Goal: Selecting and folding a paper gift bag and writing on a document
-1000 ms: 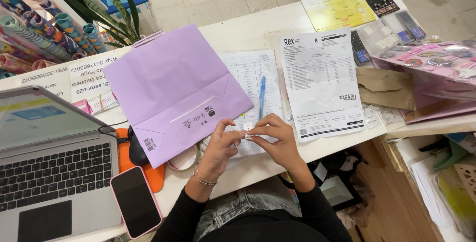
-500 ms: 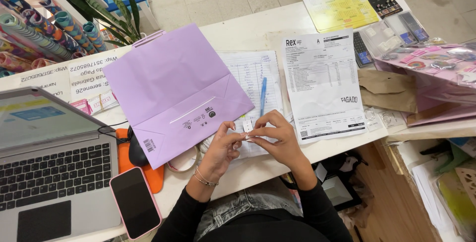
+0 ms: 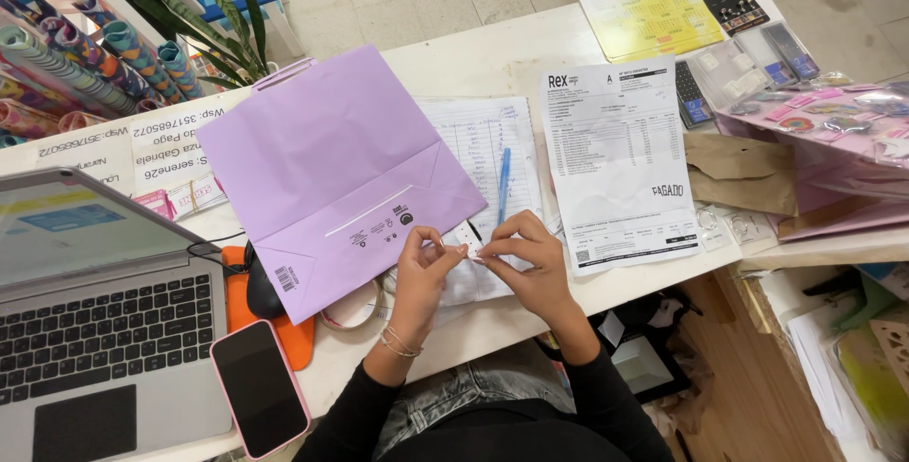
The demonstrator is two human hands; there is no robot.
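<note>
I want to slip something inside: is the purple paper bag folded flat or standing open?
Folded flat. The purple paper bag lies on the white table, its creased bottom panel folded over and facing up, handle end pointing away.

A paper bag [image 3: 341,178] lies flat at the middle of the table [image 3: 473,64]. Left of it, at the near edge, stands a laptop [image 3: 90,329], with a phone [image 3: 258,386] just to its right and a computer mouse [image 3: 262,292] partly under the bag's near corner. Right of the bag lies a handwritten sheet [image 3: 478,135] with a pen [image 3: 503,183] on it, and right of that a printed invoice [image 3: 615,159]. Both hands, left hand [image 3: 421,273] and right hand [image 3: 530,258], meet above the sheet's near end. Rolls of paper [image 3: 66,55] stand far left, with a plant [image 3: 222,36] just to their right.
</note>
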